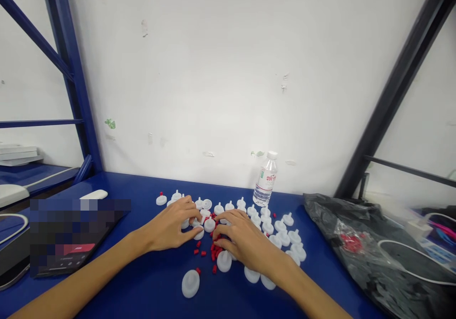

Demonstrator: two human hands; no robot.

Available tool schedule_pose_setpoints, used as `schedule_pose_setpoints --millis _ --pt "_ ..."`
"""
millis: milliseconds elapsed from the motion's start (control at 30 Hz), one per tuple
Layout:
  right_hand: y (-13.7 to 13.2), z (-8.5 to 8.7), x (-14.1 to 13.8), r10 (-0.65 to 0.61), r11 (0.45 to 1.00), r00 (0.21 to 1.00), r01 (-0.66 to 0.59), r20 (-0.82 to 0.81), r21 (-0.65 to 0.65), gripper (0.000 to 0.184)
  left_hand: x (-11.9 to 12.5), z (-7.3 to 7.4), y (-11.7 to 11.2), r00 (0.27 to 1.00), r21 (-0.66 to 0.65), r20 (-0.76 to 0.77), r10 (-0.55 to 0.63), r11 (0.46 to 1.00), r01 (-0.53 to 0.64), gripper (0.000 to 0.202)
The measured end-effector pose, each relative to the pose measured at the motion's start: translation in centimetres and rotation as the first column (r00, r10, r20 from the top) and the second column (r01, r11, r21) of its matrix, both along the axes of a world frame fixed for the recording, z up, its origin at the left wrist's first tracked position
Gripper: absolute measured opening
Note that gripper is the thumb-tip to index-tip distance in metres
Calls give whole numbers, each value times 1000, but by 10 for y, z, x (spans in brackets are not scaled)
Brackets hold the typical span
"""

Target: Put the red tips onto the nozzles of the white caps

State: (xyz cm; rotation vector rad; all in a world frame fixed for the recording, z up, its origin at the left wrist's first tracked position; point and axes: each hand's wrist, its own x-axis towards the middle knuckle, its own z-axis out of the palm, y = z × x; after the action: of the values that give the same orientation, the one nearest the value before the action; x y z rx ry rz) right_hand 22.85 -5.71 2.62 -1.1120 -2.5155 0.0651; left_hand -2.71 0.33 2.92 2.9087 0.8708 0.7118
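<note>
My left hand (pixel 174 225) is curled around a round white plastic piece with a short nozzle (pixel 198 233), thumb and fingertips at its edge. Bent over a pile of small red caps (pixel 215 251) is my right hand (pixel 240 236); its thumb and fingers come close together there, and what lies between the tips is hidden. Several more white nozzle pieces (pixel 284 237) stand on the blue table (pixel 142 281), mostly nozzle up. One white piece (pixel 190 283) lies nearer to me, with a red cap (pixel 198 271) at its edge. At the far left, another piece (pixel 161 199) has red on its nozzle.
A water bottle (pixel 265 179) stands behind the pieces near the wall. To the right lies a black plastic bag (pixel 342 233) with a clear bag of red caps (pixel 352 243) on it. On the left are a partly blurred dark device (pixel 67 259) and a white object (pixel 94 195).
</note>
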Motion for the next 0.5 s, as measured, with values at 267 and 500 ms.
schedule_pose_setpoints --millis 267,500 --pt "2 1 -1 -9 1000 1000 9 7 -11 5 1 -5 5 996 -55 90 22 998 -17 17" --pt "2 5 -2 -16 999 999 17 28 -42 8 0 -7 9 972 -94 208 106 992 -88 17"
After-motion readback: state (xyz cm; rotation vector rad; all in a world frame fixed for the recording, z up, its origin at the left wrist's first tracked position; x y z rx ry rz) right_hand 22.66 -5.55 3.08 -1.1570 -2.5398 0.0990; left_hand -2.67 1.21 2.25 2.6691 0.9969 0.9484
